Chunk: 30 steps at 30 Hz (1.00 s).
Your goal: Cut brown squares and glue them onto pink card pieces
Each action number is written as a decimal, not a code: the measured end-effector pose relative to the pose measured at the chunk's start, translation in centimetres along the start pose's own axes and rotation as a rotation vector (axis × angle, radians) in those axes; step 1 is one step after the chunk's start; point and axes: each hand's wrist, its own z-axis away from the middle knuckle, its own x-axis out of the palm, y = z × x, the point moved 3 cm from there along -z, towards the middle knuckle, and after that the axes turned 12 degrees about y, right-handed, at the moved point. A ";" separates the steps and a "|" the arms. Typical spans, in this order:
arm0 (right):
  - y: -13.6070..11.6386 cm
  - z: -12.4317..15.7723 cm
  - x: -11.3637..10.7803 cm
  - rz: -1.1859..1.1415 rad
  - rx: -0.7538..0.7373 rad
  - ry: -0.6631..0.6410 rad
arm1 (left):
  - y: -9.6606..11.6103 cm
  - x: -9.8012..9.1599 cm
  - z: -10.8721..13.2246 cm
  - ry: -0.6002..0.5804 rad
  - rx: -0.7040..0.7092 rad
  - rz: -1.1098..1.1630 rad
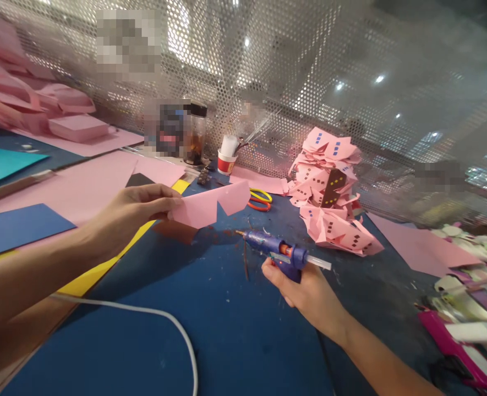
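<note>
My left hand (pixel 138 208) pinches one end of a pink cut paper piece (pixel 212 205) with a zigzag edge, held in the air above the blue table (pixel 210 330). My right hand (pixel 305 291) grips a purple hot glue gun (pixel 278 252) by its handle. The gun's nozzle points left, a little below and to the right of the pink piece, not touching it. A clear glue stick juts from the gun's back end.
A heap of pink folded pieces with dots (pixel 329 187) lies at the back right, with scissors (pixel 260 199) beside it. A red-white cup (pixel 226 159) and a jar (pixel 194 135) stand by the perforated wall. A white cable (pixel 160 324) crosses the table. Paper sheets lie left; scraps right.
</note>
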 end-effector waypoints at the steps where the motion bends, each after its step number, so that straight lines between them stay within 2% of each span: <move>1: -0.1 0.1 -0.2 -0.006 -0.007 0.020 | 0.0 0.0 0.0 -0.016 -0.003 -0.003; 7: -0.6 0.8 -0.6 -0.007 -0.120 0.127 | 0.0 0.5 0.5 -0.099 -0.052 -0.007; 13: -1.4 1.2 -0.7 0.016 -0.254 0.242 | 1.1 1.3 1.7 -0.145 -0.063 0.024; 19: -2.1 1.2 -0.8 -0.011 -0.289 0.215 | 1.0 1.5 1.9 -0.154 -0.036 -0.035; 22: -1.8 1.2 -0.7 0.007 -0.322 0.194 | 0.8 1.4 1.7 -0.161 -0.006 -0.066; 30: -1.0 1.2 -0.5 0.099 -0.419 0.236 | 0.6 1.4 1.7 -0.195 0.026 -0.072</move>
